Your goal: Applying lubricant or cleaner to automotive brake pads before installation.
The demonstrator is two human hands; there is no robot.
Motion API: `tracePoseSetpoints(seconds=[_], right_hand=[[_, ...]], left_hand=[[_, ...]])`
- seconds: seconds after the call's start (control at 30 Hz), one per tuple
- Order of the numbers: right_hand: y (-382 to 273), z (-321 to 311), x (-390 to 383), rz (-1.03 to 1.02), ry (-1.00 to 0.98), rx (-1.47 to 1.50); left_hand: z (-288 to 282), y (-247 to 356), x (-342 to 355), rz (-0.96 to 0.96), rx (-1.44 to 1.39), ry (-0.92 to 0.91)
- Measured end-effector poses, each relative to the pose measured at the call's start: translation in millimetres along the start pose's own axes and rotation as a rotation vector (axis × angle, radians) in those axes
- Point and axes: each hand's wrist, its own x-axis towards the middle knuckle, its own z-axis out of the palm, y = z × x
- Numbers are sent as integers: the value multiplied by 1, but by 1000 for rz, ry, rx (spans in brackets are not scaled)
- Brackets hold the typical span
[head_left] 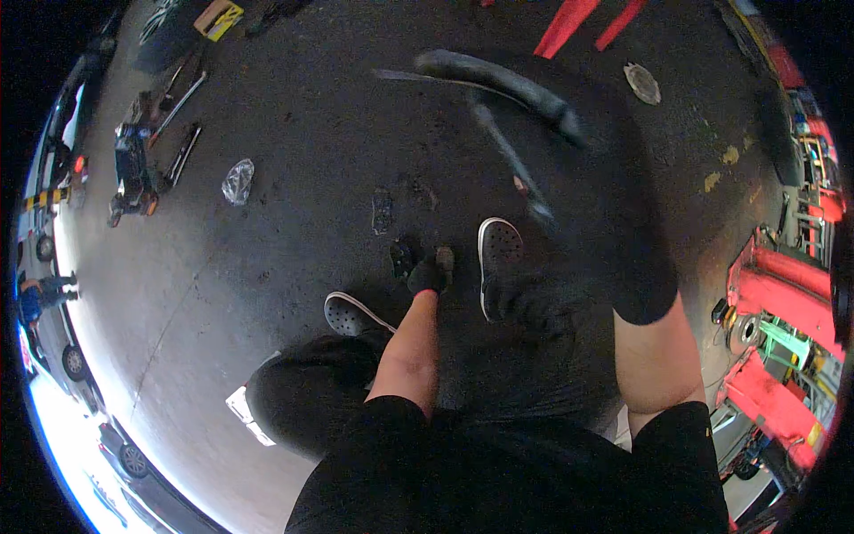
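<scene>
My left hand [427, 278], in a black glove, reaches down to the dark floor between my feet. Its fingers are closed at a small grey-brown block [446, 260], mostly covered by the glove. Right beside it lies a dark, flat, rectangular piece [402, 259]. A faint dark piece or mark [382, 211] shows on the floor just beyond. My right hand [614, 214], also black-gloved, is raised close to the camera and smeared by motion. From it stick out the two long grey arms of a blurred tool [498, 78], whose exact kind I cannot make out.
Clear crumpled plastic [238, 182] lies to the left, near a floor jack [133, 169] and a long-handled wrench [181, 107]. A flat greyish piece [642, 83] and red legs [565, 27] are ahead. Red metal cabinets [783, 294] and a disc [744, 333] stand right. Far left is another person [43, 295].
</scene>
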Motion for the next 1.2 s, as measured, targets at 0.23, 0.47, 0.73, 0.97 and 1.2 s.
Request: tracePoseSetpoints(seconds=[0.23,0.47,0.73,0.97,1.2], right_hand=[[-27,30,5,-30,-31,68],[-38,53,4,-8,-56,93],[-14,50,16,-209,-10,-80],[-64,64,10,-334,-59,-56],[-62,119,12,-712,113,-32]], left_hand=[[-82,8,-42,-115,8,658],[-86,-45,-13,-399,-200,338],[-44,-46,45,-127,-107,181],[-147,-102,39,195,-499,158],[-366,-65,-76,363,-848,253]])
